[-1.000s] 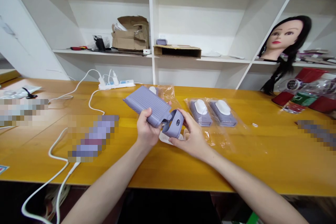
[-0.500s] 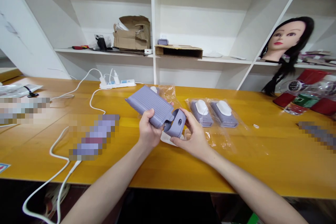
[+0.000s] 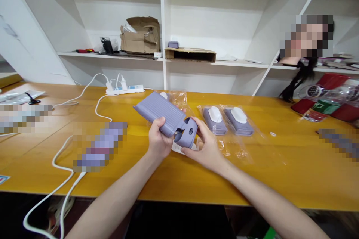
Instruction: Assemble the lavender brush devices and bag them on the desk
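Head camera is looking forward and down at a person's two bare hands, both closed and working together above a yellow wooden table (image 3: 280, 179). The left hand (image 3: 159, 142) is gripping a lavender ribbed case (image 3: 158, 114) from below, its fingers wrapping around the lower edge while the far end is tilting up and away. The right hand (image 3: 206, 149) is pinching a matching lavender cap (image 3: 188, 134) at the near end of that case, holding it between thumb and fingers. A narrow dark gap is showing between cap and case; whether the two are joined by a hinge or are separate pieces, I cannot tell.

The case is staying off the table, held in the middle of the scene, and everything else is sitting around it. A small white paper tag (image 3: 178, 147) is lying just below it, beside the right hand, and a crumpled clear plastic bag (image 3: 178, 101) is lying just beyond it. Two sealed clear packs (image 3: 214, 121) are lying to its right, each showing a lavender item with a white oval top. A white power strip (image 3: 125, 89) is sitting beyond it to the left — its white cable (image 3: 60, 160) is trailing off the table's near edge. Farther right of the case, red packaging (image 3: 333, 82) is piled up, while a cardboard box (image 3: 140, 37) is sitting on a white shelf (image 3: 218, 64) well beyond it.
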{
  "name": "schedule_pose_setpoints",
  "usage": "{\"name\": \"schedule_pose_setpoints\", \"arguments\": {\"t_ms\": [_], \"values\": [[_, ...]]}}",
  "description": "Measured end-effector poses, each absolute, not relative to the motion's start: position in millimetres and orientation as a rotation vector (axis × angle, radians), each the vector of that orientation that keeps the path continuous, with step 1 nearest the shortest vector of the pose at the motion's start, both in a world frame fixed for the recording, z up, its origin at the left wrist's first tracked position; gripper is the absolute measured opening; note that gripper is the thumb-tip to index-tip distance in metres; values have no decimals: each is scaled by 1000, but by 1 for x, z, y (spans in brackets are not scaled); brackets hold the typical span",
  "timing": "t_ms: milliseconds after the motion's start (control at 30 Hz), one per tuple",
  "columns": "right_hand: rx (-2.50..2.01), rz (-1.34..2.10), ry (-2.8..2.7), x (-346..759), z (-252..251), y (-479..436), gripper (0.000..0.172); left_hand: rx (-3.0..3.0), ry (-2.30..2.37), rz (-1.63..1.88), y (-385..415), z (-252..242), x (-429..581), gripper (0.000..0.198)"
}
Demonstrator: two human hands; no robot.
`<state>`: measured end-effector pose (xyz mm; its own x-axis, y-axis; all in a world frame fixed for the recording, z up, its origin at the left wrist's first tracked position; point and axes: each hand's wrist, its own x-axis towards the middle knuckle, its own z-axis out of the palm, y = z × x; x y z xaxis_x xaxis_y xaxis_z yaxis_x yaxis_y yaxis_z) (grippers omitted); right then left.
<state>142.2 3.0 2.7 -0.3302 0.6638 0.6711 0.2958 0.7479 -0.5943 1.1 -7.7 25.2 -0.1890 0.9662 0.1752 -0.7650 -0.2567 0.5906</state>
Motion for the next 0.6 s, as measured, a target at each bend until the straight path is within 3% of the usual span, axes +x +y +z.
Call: {"name": "schedule_pose_setpoints", "arguments": {"t_ms": [600], "values": [[-732,302,-1928,144,3,0,76,667,415,1615,-8,26,-4,49]]}}
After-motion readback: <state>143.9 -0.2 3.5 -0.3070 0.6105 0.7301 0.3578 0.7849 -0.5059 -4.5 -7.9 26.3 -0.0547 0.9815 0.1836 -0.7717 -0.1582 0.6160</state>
